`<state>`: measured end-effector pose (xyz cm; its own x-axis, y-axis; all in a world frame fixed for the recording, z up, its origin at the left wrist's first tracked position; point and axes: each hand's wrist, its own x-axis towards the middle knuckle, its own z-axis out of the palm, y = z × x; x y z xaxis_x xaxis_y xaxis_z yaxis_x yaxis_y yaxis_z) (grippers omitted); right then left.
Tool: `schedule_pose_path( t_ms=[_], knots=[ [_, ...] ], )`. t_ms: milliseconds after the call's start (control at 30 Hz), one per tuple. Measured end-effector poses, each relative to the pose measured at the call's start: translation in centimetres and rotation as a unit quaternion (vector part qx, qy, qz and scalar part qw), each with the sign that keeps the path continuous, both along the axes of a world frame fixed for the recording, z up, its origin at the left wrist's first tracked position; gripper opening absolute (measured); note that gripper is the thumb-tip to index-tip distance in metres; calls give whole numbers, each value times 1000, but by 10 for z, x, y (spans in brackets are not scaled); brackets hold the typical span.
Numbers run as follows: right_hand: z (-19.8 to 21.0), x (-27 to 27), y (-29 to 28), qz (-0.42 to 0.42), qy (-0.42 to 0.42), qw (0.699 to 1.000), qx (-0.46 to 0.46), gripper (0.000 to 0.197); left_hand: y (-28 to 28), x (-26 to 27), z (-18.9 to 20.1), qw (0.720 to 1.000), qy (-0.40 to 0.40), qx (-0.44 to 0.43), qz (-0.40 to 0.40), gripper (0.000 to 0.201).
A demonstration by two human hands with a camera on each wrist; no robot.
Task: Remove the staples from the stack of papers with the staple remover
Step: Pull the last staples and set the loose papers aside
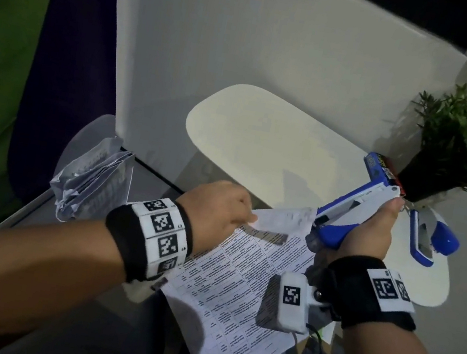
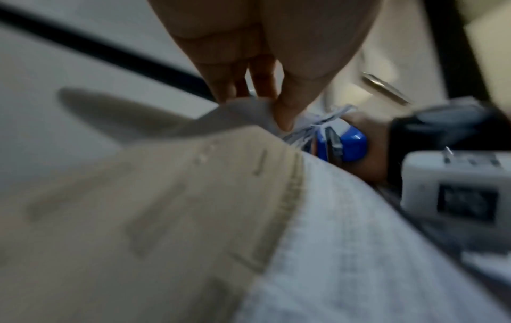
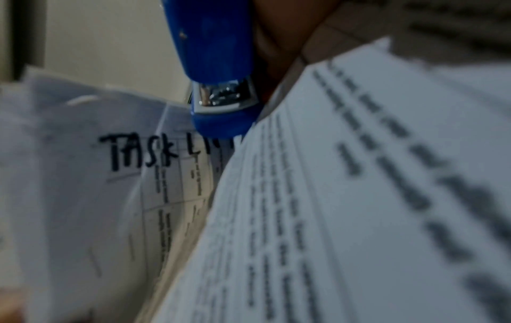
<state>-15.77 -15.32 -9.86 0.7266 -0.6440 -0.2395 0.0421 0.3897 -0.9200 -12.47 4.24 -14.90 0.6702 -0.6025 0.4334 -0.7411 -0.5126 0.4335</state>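
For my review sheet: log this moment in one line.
left hand: pinches paper stack corner | right hand: grips staple remover at corner

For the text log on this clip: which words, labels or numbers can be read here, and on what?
"TASK LI", then hidden: handwritten on the folded-back top sheet.
Printed table on the stack of papers: too blurred.
Label on the small box by the plant: too blurred.
Wristband markers: patterns only.

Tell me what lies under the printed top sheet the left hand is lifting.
The left hand pinches the top sheet by its corner. The right wrist view shows more sheets beneath, one handwritten "TASK". Whatever is lower stays covered.
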Motion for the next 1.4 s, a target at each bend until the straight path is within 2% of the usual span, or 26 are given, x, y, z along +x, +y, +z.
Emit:
schedule_pose_path(
  t_ms=[33,100,133,200,267,300,367,433,533,567,600,700,800,867,933,1133,1200,1300,1400],
  knots=[
    [0,-1,1,9,-7,1000,-1,55,0,-2,-1,994,78,-64,45,18],
    [3,-2,1,26,-33,999,3,55,-2,-3,4,941,253,-179,134,21],
    [6,-1,3,26,-64,998,-6,56,-4,-3,7,913,309,-220,153,23],
    [19,1,8,-5,-145,989,-34,56,-7,-1,17,890,343,-254,158,24],
    [37,4,17,-6,-216,972,-89,59,-6,-1,29,905,318,-238,154,18],
    [46,5,22,18,-240,962,-128,67,-6,0,33,917,297,-218,152,13],
    [58,8,29,89,-247,940,-218,88,-4,-2,40,935,266,-177,152,6],
    [57,12,33,135,-227,909,-322,89,-5,-4,46,948,242,-151,143,9],
    [49,16,33,169,-180,811,-530,77,-8,-11,52,961,211,-122,132,12],
    [46,18,31,165,-174,782,-575,73,-9,-13,52,963,208,-110,130,13],
    [45,19,30,162,-173,767,-596,73,-10,-15,52,966,204,-97,128,13],
    [46,23,27,169,-180,768,-591,74,-12,-20,52,971,194,-78,115,11],
    [52,25,24,221,-171,772,-571,62,-14,-23,53,974,184,-69,109,12],
    [55,25,22,252,-161,764,-571,55,-15,-24,54,975,184,-60,113,12],
    [56,25,21,265,-161,756,-576,57,-14,-23,56,975,175,-58,126,12],
    [50,24,22,234,-168,759,-584,57,-14,-22,63,976,173,-66,113,12],
    [47,24,24,214,-170,767,-581,57,-16,-24,64,979,164,-65,100,12],
    [41,23,24,202,-169,783,-564,43,-17,-26,61,982,157,-63,88,13],
    [40,21,25,211,-158,790,-553,47,-18,-27,56,980,164,-73,85,12]
  ],
)
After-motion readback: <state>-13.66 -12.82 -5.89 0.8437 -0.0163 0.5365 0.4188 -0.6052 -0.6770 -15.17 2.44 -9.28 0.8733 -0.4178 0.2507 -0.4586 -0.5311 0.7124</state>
